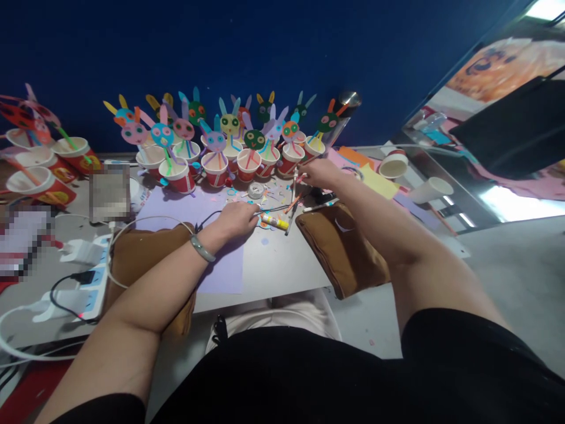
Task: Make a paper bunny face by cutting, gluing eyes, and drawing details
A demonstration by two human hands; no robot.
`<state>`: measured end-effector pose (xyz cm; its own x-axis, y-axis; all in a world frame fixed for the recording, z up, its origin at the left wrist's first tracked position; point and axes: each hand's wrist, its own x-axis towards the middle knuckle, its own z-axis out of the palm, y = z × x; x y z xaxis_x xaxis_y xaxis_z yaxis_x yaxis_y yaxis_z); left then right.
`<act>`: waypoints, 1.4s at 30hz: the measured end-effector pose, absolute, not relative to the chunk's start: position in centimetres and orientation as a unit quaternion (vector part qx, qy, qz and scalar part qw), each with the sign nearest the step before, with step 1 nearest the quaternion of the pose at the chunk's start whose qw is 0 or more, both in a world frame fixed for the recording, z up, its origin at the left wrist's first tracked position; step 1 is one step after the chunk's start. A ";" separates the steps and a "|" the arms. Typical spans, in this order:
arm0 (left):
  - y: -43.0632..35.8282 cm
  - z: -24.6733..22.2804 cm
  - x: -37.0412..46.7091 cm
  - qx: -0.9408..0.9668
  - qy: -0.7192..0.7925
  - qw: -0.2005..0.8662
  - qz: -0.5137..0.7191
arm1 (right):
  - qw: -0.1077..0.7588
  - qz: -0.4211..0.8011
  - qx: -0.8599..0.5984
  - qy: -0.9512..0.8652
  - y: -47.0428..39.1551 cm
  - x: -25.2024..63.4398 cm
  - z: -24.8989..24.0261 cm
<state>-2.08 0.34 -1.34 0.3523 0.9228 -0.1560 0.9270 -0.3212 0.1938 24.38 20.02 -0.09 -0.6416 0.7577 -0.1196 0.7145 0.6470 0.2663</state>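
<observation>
My left hand [238,221] rests on the table at the edge of the purple paper [223,265], its fingers curled; what they hold, if anything, is hidden. Just right of it lies a yellow and white glue stick [274,221] among cut paper scraps [265,193]. A thin black cord runs past this hand. My right hand [320,175] reaches farther forward, fingers bent together beside a thin white stick [295,179]; any small thing in them cannot be made out. Behind stand several red paper cups [215,171] bearing paper rabbit figures [255,140]. A roll of tape [255,189] lies between the hands.
Brown pouches lie left [145,253] and right [342,247]. A power strip [97,277] with plugs and cables occupies the left side. More red cups [42,185] stand far left. Yellow paper [378,181] and a white cup [431,190] are at right. A blue partition [265,47] rises behind.
</observation>
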 end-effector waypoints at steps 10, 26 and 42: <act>0.4 -1.9 -2.2 0.819 0.561 0.118 -0.002 | 0.198 0.155 0.305 0.919 19.5 22.7 -1.1; 0.3 -1.6 -2.5 0.825 0.551 0.125 0.016 | 0.226 0.156 0.305 0.912 18.7 23.4 -1.1; 1.5 -4.3 -2.8 0.745 0.554 0.232 0.290 | -0.405 -0.288 0.442 0.747 12.7 26.5 4.5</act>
